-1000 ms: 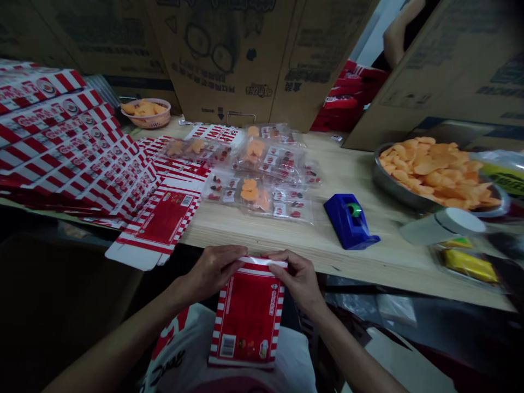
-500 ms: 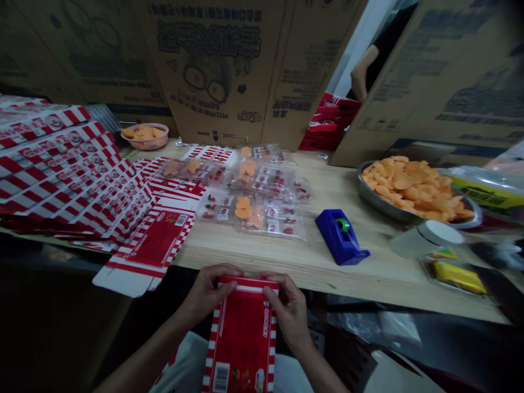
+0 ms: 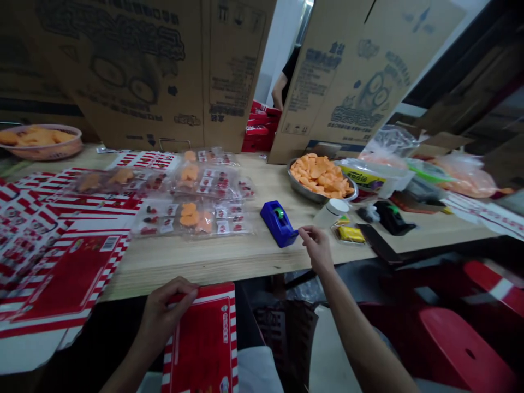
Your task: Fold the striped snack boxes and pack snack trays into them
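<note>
Head view, at the work table:
- Left hand (image 3: 170, 311): fingers curled, thumb on top, pinching the upper edge of a red-and-white striped carton (image 3: 202, 344).
- Carton: below the table edge, near the person's lap, upright and slightly tilted, lower end out of frame. Glossy printed card, red panel, striped borders, looks closed at the top. Inner contents cannot be seen.
- Right hand (image 3: 316, 250): empty, fingers loosely apart, just beside the nose of a blue tape dispenser (image 3: 277, 222). Contact cannot be confirmed from this angle.
- Dispenser: chunky blue plastic wedge with a green core, flat on the wooden table (image 3: 184, 267).
- Handling: thin card flexes, so an edge pinch beats pressing the panel. Keep the top flap seated and the seam straight. Approach the dispenser from its nose, where the tape comes off.
- Beside the dispenser: clear plastic bags (image 3: 190, 215) holding orange chips and small printed sachets, slippery film, loosely overlapping.
- Far left: flat unfolded cartons (image 3: 69, 273), fanned in a stack, partly under the table's front edge line.
- Right side: steel bowl (image 3: 303, 188) heaped with curled orange chips; white cylinder (image 3: 329, 213); yellow packet (image 3: 351, 234); black dispenser (image 3: 391, 217).
- Back: corrugated cardboard sheets (image 3: 114, 71) stand upright; a co-worker's arm (image 3: 278, 90) shows in the gap, beside stacked red boxes (image 3: 260, 125).
</note>
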Motion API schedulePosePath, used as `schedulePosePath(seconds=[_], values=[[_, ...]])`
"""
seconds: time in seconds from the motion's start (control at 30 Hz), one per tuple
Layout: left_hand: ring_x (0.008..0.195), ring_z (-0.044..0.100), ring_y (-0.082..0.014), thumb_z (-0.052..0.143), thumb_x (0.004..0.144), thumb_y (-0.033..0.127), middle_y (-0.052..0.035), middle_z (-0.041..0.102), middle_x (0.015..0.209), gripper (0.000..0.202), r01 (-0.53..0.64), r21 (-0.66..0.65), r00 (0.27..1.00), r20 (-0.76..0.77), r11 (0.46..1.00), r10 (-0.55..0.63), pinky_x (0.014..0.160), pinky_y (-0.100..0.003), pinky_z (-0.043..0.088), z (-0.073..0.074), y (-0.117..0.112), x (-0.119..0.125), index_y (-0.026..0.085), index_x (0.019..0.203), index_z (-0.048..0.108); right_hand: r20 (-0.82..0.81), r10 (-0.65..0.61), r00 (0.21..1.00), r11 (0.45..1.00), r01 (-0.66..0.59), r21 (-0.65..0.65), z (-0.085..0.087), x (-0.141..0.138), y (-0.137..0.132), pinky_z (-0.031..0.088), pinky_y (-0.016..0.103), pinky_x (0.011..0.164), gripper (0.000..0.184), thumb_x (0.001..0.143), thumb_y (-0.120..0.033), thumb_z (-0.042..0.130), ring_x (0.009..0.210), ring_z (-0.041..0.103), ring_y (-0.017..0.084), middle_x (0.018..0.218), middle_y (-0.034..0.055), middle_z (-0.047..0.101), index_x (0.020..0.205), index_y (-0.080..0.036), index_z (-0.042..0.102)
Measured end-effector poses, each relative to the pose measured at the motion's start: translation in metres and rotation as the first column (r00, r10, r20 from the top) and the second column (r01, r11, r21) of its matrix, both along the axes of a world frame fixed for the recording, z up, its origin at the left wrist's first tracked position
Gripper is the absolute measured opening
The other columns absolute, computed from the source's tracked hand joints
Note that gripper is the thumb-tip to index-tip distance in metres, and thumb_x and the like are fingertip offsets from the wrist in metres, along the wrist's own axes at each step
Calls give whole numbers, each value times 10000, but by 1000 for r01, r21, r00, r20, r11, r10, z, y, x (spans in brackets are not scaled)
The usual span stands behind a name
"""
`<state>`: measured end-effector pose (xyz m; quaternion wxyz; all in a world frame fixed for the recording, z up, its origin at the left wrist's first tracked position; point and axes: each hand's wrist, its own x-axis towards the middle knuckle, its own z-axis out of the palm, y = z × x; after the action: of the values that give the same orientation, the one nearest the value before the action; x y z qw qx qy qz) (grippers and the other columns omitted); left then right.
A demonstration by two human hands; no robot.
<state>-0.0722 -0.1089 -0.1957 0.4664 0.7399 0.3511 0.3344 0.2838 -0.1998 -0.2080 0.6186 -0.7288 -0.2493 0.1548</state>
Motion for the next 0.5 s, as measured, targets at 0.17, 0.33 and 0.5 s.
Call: schedulePosePath(seconds=[0.17,0.33,0.5], values=[[674,632,-172,641,742,260,-28,672,678,140,28,-15,1000,6,999,-28,641,-248,489,2,2,5,184,625,654,-191,202,960,971,-223,-91,3,20,13,328,200,443,230,513,-354,752,523,460,98,560,-12,587,598,-155,673],[671,597,-164,684,724,295,-42,639,695,125,104,-176,993,69,979,-93,621,-253,465,-2,7,4,184,706,738,-336,173,926,977,-205,-63,-1,21,22,389,218,460,210,433,-293,761,519,505,107,536,-3,587,510,-153,625],[738,605,-182,732,669,340,-57,653,756,181,41,-329,995,96,943,-10,697,-286,484,-7,8,3,172,604,711,-386,140,912,990,-141,28,-5,17,25,483,277,519,247,406,-279,808,558,553,129,573,9,612,517,-160,623]])
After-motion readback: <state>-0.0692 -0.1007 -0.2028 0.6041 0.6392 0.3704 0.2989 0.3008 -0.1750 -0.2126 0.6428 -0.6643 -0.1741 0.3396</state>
